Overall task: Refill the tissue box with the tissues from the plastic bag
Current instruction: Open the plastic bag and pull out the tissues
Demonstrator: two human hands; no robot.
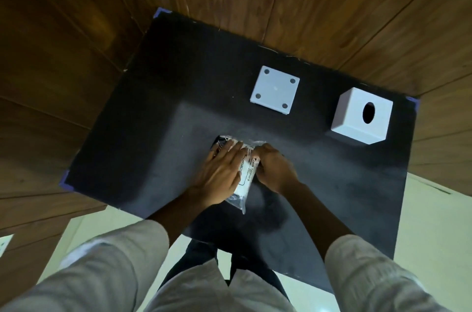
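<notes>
A clear plastic bag of white tissues (244, 176) lies near the middle of the black matte tabletop (153, 132), largely covered by both hands. The left hand (219, 171) presses flat on it, fingers spread; the right hand (274, 169) curls against its right side, fingertips hidden. The white cube tissue box (357, 120) sits near the far right corner, its white square base plate (275, 90) apart by the far edge.
</notes>
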